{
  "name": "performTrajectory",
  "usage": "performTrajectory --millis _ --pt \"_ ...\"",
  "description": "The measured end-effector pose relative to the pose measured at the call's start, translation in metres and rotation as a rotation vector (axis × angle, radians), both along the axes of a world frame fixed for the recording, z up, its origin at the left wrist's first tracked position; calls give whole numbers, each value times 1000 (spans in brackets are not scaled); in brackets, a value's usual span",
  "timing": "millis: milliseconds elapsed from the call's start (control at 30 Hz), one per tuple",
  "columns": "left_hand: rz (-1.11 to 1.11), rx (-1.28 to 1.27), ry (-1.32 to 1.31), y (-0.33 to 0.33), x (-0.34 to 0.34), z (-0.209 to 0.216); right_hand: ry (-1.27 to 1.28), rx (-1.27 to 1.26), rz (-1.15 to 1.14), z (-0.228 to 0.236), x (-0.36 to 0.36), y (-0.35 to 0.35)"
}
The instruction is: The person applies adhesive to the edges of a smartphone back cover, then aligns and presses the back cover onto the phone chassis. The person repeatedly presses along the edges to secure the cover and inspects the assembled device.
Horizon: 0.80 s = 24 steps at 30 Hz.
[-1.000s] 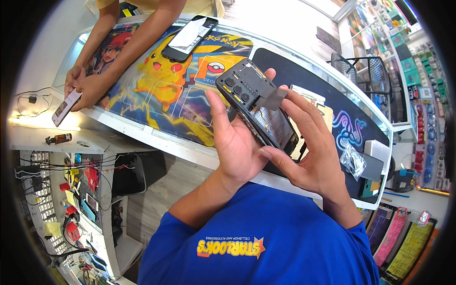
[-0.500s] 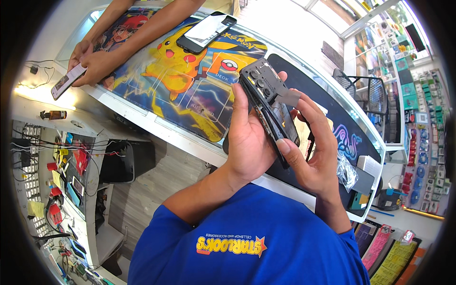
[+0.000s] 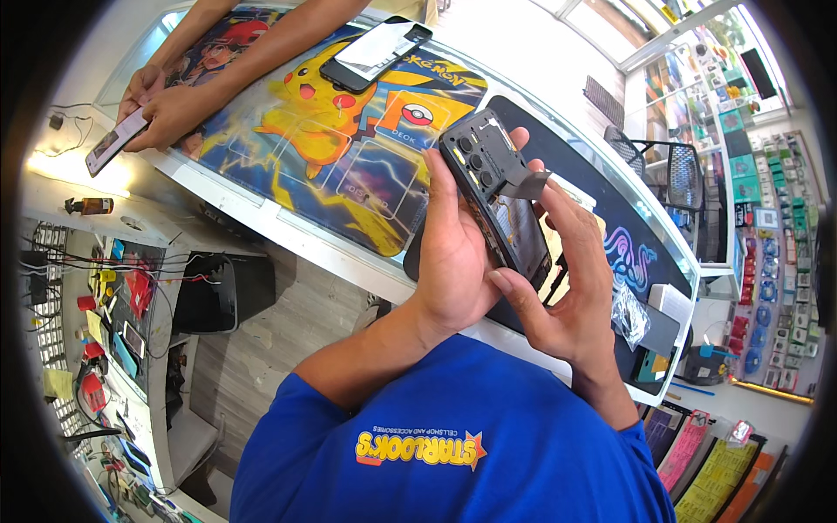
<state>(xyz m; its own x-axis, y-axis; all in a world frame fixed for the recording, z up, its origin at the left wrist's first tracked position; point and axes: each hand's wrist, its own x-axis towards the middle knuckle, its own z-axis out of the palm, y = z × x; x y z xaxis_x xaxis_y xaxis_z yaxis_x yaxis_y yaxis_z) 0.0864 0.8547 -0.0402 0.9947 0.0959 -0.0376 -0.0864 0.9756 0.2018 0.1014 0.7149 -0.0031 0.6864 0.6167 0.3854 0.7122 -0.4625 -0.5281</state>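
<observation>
Nearest to the camera are the person's two hands, raised above the near edge of the worktop (image 3: 261,213). Together they hold one phone frame (image 3: 501,205), near the centre of the view. The left hand (image 3: 453,257) has its grip clamped on the left edge of the frame, with the thumb along that side. The right hand (image 3: 571,301) supports it from 4 o'clock, its fingers closed around the lower right side.

The frame is dark grey and open, without a screen. It is tilted, with the top end toward 11 o'clock. There I count three round camera holes. One small dark flap (image 3: 527,185) stands up at its right edge.

Farther, on the worktop, lies one colourful cartoon mat (image 3: 331,148). At 12 o'clock one black phone (image 3: 375,54) with a pale screen lies on it. At 10 o'clock, two hands of another person (image 3: 161,109) hold one more phone (image 3: 113,144).
</observation>
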Motion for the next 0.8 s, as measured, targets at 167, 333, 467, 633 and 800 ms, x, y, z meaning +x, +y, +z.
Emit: performTrajectory --millis 167,333,467,633,800 --pt "-60 27 -33 3 -1 -1 -112 -87 18 -1 -2 1" --pt "-93 -53 -66 4 -2 0 -98 -87 22 1 -3 -1" --pt "-24 38 -42 4 -2 3 -158 -153 70 -2 -3 -3" --pt "-36 64 -20 4 2 2 -86 -58 54 0 -6 -12" --pt "-84 72 -85 6 1 -1 254 242 -140 -1 8 -19"
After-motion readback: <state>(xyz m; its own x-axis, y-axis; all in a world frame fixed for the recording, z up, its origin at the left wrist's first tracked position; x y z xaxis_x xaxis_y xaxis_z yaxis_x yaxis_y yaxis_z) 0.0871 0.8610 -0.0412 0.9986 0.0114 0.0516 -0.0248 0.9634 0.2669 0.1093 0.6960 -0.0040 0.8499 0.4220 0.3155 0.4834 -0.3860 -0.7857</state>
